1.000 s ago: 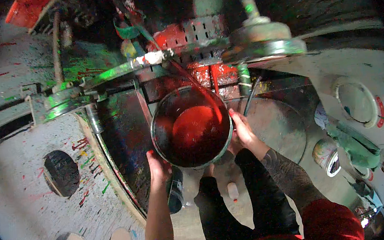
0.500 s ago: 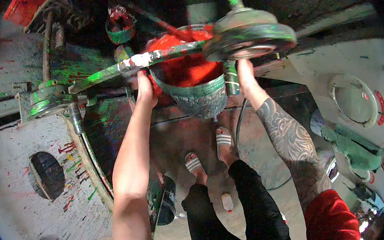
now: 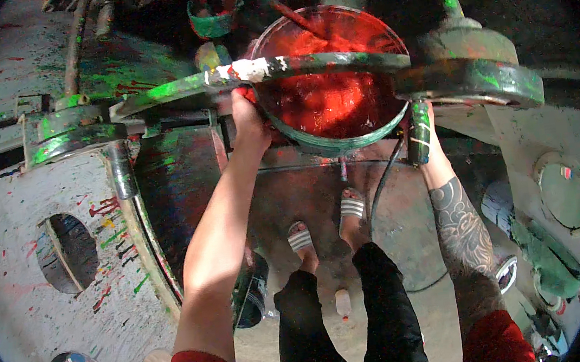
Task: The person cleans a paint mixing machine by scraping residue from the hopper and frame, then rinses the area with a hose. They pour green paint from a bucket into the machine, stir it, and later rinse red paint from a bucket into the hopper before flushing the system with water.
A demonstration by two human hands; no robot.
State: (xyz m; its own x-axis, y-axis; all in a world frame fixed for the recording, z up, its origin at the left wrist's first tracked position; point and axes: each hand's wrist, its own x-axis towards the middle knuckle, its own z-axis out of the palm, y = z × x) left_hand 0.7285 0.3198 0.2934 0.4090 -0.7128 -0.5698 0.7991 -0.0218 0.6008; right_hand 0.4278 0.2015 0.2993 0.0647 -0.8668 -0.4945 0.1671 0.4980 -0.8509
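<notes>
A round bucket of red paint (image 3: 340, 116) with a green-streaked rim sits at the upper middle, seen nearly from above. My left hand (image 3: 250, 123) is closed against its left side, thumb upward. At the right side, my right hand (image 3: 433, 146) is partly behind a dark, paint-streaked cylinder (image 3: 419, 132); its fingers are hidden. A curved bar (image 3: 184, 86), splashed green and white, crosses over the bucket. It links a round metal fitting (image 3: 73, 133) on the left with a thick disc (image 3: 470, 77) on the right. A red-coated stick (image 3: 290, 15) leans into the paint.
A small green-rimmed pot (image 3: 213, 25) stands beyond the bucket. Paint-spattered panels with a round hole (image 3: 68, 254) lie at left. A white bucket lid (image 3: 567, 194) is at right. Below are a dark can (image 3: 251, 294), a small bottle (image 3: 343, 302) and a black hose (image 3: 384, 189).
The bucket has gone from tilted, with its outer wall showing, to more level, with its opening facing me. Both hands have moved with it; the view has shifted.
</notes>
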